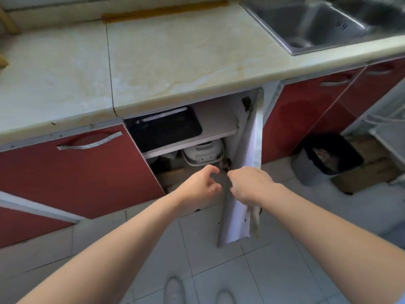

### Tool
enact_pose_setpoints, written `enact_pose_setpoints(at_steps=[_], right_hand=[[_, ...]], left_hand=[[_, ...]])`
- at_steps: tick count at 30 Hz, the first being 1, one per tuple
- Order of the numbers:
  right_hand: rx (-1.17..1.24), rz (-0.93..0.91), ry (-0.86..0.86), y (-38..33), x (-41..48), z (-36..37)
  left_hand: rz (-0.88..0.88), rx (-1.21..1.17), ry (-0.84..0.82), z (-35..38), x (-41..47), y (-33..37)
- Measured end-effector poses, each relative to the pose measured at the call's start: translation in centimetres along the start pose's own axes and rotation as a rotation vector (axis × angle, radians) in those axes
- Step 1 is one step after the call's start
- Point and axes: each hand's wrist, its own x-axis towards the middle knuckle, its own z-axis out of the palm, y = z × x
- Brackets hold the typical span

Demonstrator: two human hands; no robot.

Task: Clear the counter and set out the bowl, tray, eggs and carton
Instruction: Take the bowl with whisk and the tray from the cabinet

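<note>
Head view, looking down at a pale cream marble-patterned counter; its visible surface carries nothing, and a seam runs front to back left of centre. A stainless-steel sink is set into the counter at upper right. Below the counter are glossy red cabinet fronts with curved metal handles; one red-fronted cabinet door stands swung open toward the camera, its white inner face showing. Inside the open cabinet, a flat black rectangular tray lies on the white upper shelf, toward its left side. Under the shelf sits a white rounded rice cooker, partly hidden by the shelf edge. Both bare forearms reach toward the cabinet opening. Left hand is in front of the lower compartment, fingers curled and apart, gripping nothing visible. Right hand is just beside it, at the inner face of the open door; fingers are bent inward and possibly touch the door edge, but motion blur prevents telling whether they are clamped on it. The hands are near each other, not touching. On the grey tiled floor to the right, a grey waste bin with a black liner stands beside a brown cardboard piece. Bowl, eggs and carton do not appear in this view.
</note>
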Motion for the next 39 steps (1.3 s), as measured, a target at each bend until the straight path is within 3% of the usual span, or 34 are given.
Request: enact_pose_setpoints(at_steps=[5,8,14,23,30,39], right_hand=[[-0.068,0.208,-0.097,5.5,-1.5,1.1],[0.049,0.244,-0.031,6.1,-1.4,0.8],[0.432,-0.098,0.097,-0.3,1.0,-2.1],[0.629,-0.414,0.139,-13.7,7.9,-6.1],[0.618,-0.477,0.166,-19.8,13.5,-6.3],[0.529,-0.444,0.163,-21.3,14.7,-6.2]], left_hand=[[0.006,0.169,0.049,-1.3,0.8,0.0],[0.008,0.195,0.126,-2.6,1.0,-0.5],[-0.043,0.241,0.336,-6.6,0.1,-3.1],[-0.271,0.352,0.578,-15.5,-1.2,-12.6],[-0.239,0.317,0.522,-18.7,1.1,-16.1],[-0.199,0.389,0.648,-17.9,-0.7,-15.9]])
